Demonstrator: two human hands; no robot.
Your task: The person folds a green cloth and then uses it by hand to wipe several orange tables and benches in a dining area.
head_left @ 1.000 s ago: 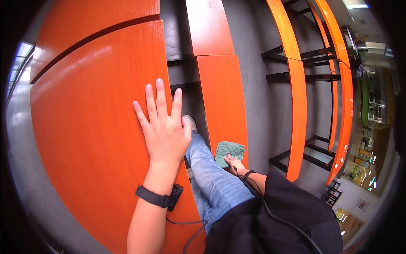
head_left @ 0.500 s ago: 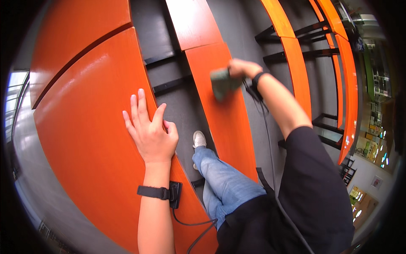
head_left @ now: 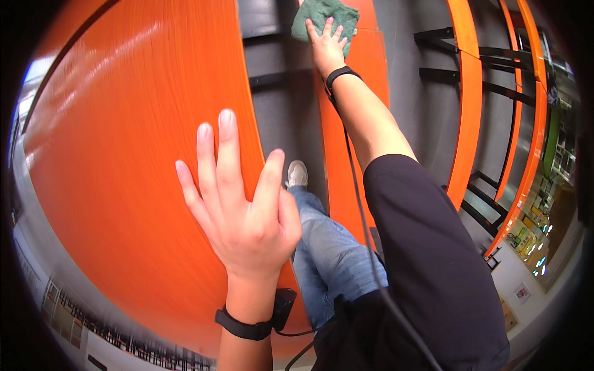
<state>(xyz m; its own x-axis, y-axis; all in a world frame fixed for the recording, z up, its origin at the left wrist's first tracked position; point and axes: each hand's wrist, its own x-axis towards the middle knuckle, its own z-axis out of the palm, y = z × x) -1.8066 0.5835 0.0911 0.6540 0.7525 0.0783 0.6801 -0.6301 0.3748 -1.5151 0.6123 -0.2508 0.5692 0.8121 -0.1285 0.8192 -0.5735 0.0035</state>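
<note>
My right hand [head_left: 328,48] reaches far forward, its fingers spread flat on a green cloth [head_left: 326,10]. The cloth lies crumpled across the far part of the narrow orange bench [head_left: 348,185], with one side over the bench's left edge. My left hand [head_left: 250,213] is raised in front of the wide orange tabletop [head_left: 142,204]. Its fingers are apart and nothing is in them; whether it touches the tabletop I cannot tell.
A black strap with a small box [head_left: 283,308] sits on my left wrist, and a black band [head_left: 339,75] on my right. A cable [head_left: 365,229] runs along my right arm. More orange benches [head_left: 470,117] stand to the right on dark legs. My shoe [head_left: 297,174] shows between table and bench.
My right hand has moved forward and left, from holding the cloth above the bench to spreading its fingers on it. My left hand looks closer and larger, and the view has shifted.
</note>
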